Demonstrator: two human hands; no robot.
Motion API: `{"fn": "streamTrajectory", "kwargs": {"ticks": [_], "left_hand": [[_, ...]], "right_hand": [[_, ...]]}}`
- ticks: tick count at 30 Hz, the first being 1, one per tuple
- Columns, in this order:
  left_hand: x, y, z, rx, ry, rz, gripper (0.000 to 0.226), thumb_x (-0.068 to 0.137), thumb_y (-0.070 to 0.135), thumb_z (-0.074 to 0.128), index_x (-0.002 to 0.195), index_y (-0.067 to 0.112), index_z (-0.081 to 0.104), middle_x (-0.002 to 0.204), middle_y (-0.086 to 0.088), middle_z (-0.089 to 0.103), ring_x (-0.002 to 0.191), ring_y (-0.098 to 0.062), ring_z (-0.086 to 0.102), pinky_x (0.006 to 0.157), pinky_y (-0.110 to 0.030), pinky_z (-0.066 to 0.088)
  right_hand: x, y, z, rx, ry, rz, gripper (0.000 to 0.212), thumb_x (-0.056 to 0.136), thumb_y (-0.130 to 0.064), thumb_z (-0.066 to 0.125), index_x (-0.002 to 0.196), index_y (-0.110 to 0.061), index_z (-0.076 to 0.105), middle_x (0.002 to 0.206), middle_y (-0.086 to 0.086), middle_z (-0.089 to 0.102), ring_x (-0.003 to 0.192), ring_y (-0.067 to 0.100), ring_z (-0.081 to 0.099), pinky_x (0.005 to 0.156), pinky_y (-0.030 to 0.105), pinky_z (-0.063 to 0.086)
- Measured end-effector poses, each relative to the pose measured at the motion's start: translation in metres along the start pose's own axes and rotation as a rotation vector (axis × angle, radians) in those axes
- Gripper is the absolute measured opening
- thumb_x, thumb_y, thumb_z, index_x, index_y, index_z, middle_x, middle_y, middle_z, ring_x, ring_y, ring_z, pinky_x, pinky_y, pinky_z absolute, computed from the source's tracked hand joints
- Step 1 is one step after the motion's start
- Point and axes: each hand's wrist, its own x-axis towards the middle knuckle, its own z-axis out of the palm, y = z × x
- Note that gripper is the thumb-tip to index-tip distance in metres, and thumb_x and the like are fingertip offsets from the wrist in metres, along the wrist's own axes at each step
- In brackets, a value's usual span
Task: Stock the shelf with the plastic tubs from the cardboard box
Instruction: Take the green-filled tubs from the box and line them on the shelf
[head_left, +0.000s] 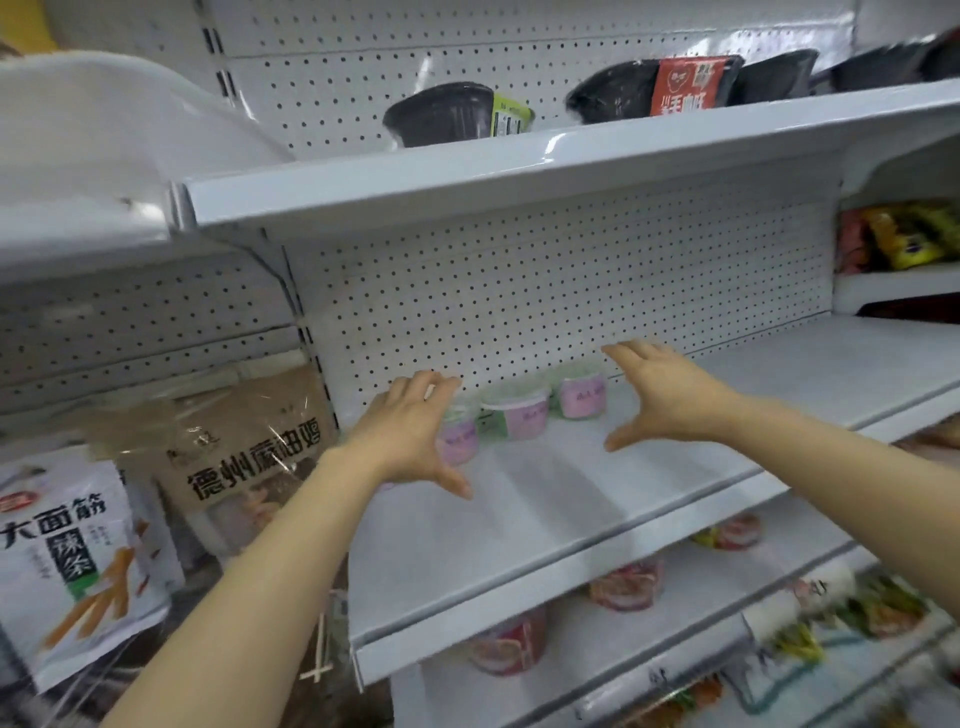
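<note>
Three small plastic tubs with pink and green labels stand in a row at the back of the white middle shelf (545, 519), against the pegboard wall. The left tub (460, 431) is partly hidden behind my left hand (410, 431). The middle tub (519, 410) and the right tub (582, 389) show fully. My left hand is spread open just left of the row, touching or nearly touching the left tub. My right hand (670, 395) is open just right of the row, palm facing the tubs, holding nothing. The cardboard box is out of view.
Black bowls (441, 114) sit on the upper shelf. Red and pink cups (626, 584) stand on the shelf below. Snack bags (67, 556) and a brown packet (244, 457) hang at the left. Yellow packs (904, 234) fill the right bay.
</note>
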Motion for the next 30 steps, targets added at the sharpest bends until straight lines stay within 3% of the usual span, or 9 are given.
{"fn": "streamTrajectory", "kwargs": {"ticks": [10, 15, 24, 30], "left_hand": [[-0.107, -0.029, -0.002, -0.048, 0.081, 0.158, 0.137, 0.050, 0.080, 0.075, 0.157, 0.023, 0.011, 0.159, -0.002, 0.018, 0.143, -0.028, 0.023, 0.117, -0.049, 0.029], [-0.158, -0.017, -0.001, -0.084, 0.092, 0.230, 0.135, 0.051, 0.076, 0.076, 0.157, 0.023, 0.012, 0.159, -0.001, 0.017, 0.145, -0.029, 0.022, 0.118, -0.051, 0.026], [-0.240, -0.008, 0.018, -0.089, 0.078, 0.353, 0.133, 0.051, 0.074, 0.076, 0.156, 0.023, 0.014, 0.160, -0.004, 0.019, 0.146, -0.031, 0.020, 0.119, -0.052, 0.020], [-0.315, -0.001, 0.080, -0.143, 0.000, 0.464, 0.131, 0.054, 0.072, 0.079, 0.156, 0.018, 0.017, 0.156, -0.007, 0.024, 0.141, -0.031, 0.026, 0.117, -0.049, 0.027]], "right_hand": [[-0.136, -0.110, -0.023, -0.080, -0.013, 0.206, 0.121, 0.061, -0.059, 0.081, 0.152, -0.012, 0.017, 0.155, 0.010, 0.028, 0.139, 0.032, 0.031, 0.113, 0.041, 0.030], [-0.195, -0.137, -0.032, -0.094, 0.009, 0.282, 0.120, 0.061, -0.058, 0.082, 0.151, -0.011, 0.019, 0.152, 0.013, 0.030, 0.137, 0.035, 0.031, 0.111, 0.048, 0.033], [-0.323, -0.173, -0.005, -0.070, 0.077, 0.475, 0.115, 0.063, -0.048, 0.085, 0.151, -0.009, 0.022, 0.152, 0.017, 0.031, 0.139, 0.037, 0.029, 0.113, 0.048, 0.030], [-0.405, -0.218, 0.033, -0.006, -0.060, 0.577, 0.118, 0.057, -0.055, 0.085, 0.147, -0.005, 0.027, 0.146, 0.022, 0.036, 0.131, 0.043, 0.036, 0.108, 0.049, 0.035]]}}
